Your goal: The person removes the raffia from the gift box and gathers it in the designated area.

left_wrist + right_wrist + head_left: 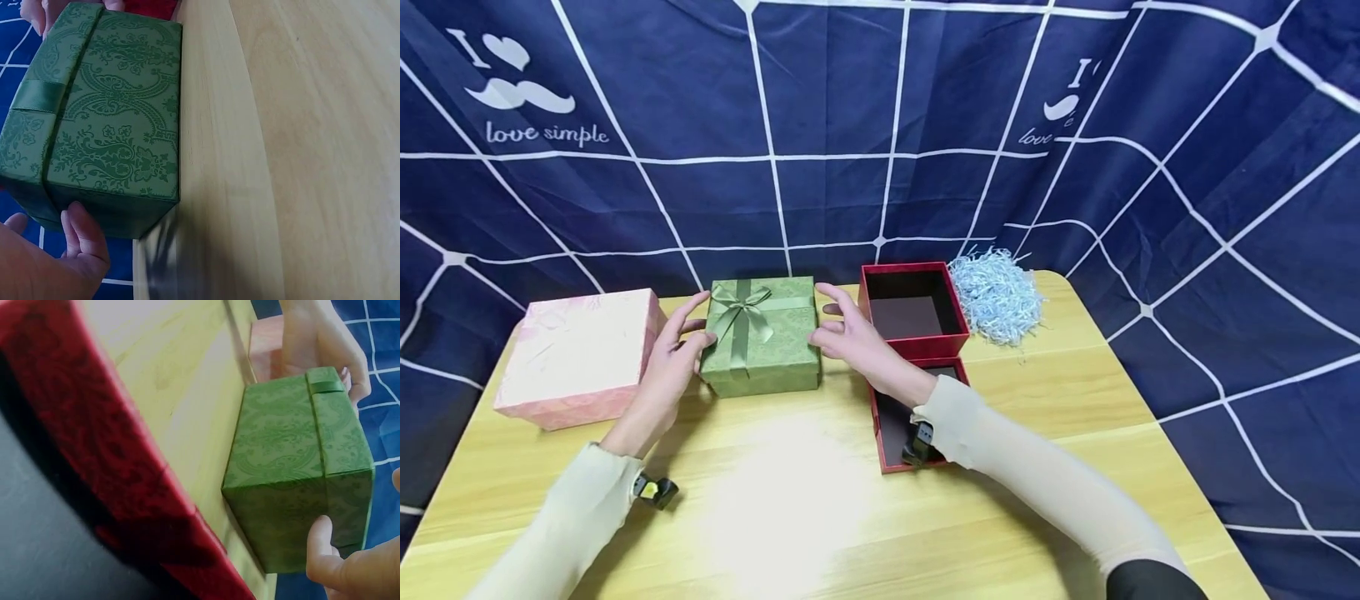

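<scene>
A green patterned gift box (786, 337) with a ribbon and bow (744, 308) sits on the table between both hands. My left hand (672, 358) is at its left side, thumb and index finger spread along that edge. Opposite it, my right hand (861, 342) has its thumb at the box's right side and its index finger reaching toward the back corner. In the left wrist view, fingertips (81, 225) meet the side of the green box (119, 106). The right wrist view has the thumb (320, 540) against the box's side wall, with the lid's ribbon band above.
A pink box (580, 350) stands left of the left hand. Behind the right forearm are an open red box (951, 340) and, nearer, a red lid (889, 467) lying inside up. Blue shredded paper (997, 296) is heaped at back right. A blue curtain (835, 125) hangs behind the table.
</scene>
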{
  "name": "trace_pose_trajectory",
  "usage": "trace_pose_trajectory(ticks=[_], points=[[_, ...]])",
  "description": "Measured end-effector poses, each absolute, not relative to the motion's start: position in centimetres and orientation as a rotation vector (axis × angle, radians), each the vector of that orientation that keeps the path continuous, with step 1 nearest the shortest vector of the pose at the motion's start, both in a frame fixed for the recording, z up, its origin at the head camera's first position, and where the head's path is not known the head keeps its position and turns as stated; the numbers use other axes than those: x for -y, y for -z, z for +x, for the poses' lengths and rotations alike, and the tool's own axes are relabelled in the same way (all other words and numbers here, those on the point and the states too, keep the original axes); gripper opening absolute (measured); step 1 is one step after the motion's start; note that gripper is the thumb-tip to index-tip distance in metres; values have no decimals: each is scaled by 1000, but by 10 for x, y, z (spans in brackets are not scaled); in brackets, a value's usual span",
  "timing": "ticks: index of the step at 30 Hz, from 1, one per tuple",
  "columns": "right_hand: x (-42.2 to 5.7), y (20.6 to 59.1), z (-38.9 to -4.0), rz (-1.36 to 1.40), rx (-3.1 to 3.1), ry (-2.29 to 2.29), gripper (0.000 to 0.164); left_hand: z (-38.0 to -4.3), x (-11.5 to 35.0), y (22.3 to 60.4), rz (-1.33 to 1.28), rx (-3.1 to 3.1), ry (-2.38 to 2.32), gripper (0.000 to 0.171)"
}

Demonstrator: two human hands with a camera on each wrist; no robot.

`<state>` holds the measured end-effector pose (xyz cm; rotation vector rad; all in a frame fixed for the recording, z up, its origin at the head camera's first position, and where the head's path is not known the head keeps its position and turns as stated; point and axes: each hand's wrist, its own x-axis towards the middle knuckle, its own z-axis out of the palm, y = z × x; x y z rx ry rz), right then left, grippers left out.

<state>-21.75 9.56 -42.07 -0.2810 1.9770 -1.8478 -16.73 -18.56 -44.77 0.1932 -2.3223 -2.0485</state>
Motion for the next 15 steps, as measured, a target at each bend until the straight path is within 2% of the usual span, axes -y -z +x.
trace_pose_trajectory(ticks=[9,15], points=[[-86,428,-224,-257,-1987,1854,88,-169,183,447,202,2194,2164,67],[-86,430,-226,-244,-1958,1844,86,-172,186,447,158,2194,2170,61]])
